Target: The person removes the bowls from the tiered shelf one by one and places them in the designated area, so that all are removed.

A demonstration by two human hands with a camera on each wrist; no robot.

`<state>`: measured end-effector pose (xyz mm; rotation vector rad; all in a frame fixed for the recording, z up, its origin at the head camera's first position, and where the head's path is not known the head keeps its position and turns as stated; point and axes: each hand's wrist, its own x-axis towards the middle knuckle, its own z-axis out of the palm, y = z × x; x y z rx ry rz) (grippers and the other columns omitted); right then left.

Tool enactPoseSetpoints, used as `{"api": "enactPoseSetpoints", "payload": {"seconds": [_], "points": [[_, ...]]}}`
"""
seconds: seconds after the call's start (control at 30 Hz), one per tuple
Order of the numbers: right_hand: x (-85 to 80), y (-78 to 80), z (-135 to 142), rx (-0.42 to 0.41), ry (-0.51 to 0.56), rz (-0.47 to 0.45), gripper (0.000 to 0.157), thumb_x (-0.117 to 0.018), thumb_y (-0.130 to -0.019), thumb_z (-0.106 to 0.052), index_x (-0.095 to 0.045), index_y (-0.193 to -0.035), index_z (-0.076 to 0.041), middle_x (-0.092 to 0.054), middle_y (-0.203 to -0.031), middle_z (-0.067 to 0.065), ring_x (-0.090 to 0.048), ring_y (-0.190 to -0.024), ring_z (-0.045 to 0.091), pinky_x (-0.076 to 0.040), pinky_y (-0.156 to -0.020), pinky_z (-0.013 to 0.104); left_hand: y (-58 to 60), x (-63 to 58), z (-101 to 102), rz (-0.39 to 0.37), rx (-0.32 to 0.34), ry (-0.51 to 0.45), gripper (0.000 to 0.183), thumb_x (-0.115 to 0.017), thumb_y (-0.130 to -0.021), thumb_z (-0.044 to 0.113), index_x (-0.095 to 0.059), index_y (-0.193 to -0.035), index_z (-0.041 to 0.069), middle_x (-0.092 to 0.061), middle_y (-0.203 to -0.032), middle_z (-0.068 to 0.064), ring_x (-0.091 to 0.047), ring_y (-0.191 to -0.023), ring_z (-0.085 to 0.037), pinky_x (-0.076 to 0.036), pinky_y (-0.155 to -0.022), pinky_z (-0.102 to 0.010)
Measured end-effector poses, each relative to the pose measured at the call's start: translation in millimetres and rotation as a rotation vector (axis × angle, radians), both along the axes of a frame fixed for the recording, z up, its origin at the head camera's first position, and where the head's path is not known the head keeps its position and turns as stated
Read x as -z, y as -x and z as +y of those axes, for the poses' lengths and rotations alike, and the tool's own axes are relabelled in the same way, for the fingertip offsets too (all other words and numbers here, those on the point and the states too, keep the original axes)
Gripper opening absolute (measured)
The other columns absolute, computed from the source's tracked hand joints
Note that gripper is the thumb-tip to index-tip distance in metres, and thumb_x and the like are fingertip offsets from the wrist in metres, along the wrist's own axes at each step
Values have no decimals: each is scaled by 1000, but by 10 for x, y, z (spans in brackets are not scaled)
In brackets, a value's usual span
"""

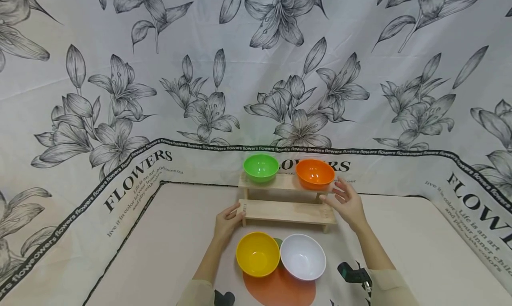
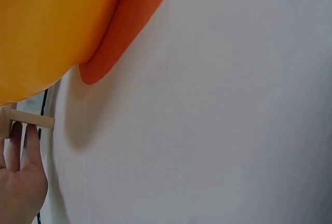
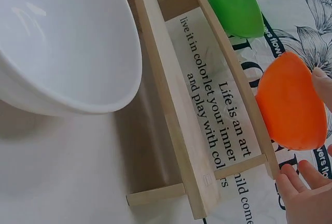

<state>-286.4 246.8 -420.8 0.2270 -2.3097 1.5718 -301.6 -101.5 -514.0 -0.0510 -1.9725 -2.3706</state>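
Observation:
A two-tier wooden shelf (image 1: 288,210) stands on the table. On its upper tier sit a green bowl (image 1: 261,168) at the left and an orange bowl (image 1: 315,174) at the right. My left hand (image 1: 226,221) is at the left end of the lower tier, its fingers fairly straight against the wood in the left wrist view. Beside the upper tier's right end is my right hand (image 1: 347,204), fingers spread around the orange bowl's outer side. In front of the shelf, a yellow bowl (image 1: 258,254) and a white bowl (image 1: 303,257) stand side by side.
An orange round shape (image 1: 280,290) shows on the table under the two front bowls. A dark green object (image 1: 352,273) appears close to the right sleeve. Cloth printed with flowers (image 1: 216,115) hangs behind the shelf and along both sides.

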Motion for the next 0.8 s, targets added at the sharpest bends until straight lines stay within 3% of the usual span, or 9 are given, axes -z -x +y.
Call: {"api": "enactPoseSetpoints", "payload": {"seconds": [0.13,0.23,0.33,0.63,0.8], "points": [[-15,71,23,-9,6,-18,80,-72,-83,-13,-25,-147,0,-38,-140,30,-45,-123,43,-39,-103,43,8,31,8,-4,-9,2,48,-68,-85,4,-51,-128,-8,-56,-122,-31,-64,-100,-22,-55,-86,-32],[-28,111,46,-13,-16,-35,81,-72,-83,-16,-25,-147,-1,-38,-140,30,-46,-122,42,-46,-99,24,17,54,16,-17,-21,0,49,-70,-84,8,-53,-128,-5,-57,-121,-29,-65,-98,-21,-55,-85,-30],[-30,132,64,-6,-39,-48,82,-73,-83,-19,-24,-148,-2,-39,-140,29,-47,-121,41,-46,-89,10,27,67,19,-28,-31,2,50,-72,-83,11,-55,-128,-3,-59,-120,-28,-65,-97,-21,-56,-85,-29],[-68,158,18,8,27,-2,81,-73,-83,-14,-26,-147,-1,-43,-137,29,-49,-119,40,-47,-93,15,2,56,21,-37,-44,5,49,-73,-82,10,-56,-127,-2,-61,-117,-26,-66,-94,-18,-56,-84,-29],[-114,203,-9,-17,42,-25,82,-72,-84,-14,-23,-147,0,-39,-138,32,-49,-118,43,-47,-91,17,6,44,24,-33,-40,7,49,-72,-83,11,-55,-127,-2,-60,-119,-27,-66,-96,-20,-56,-85,-29]]}}
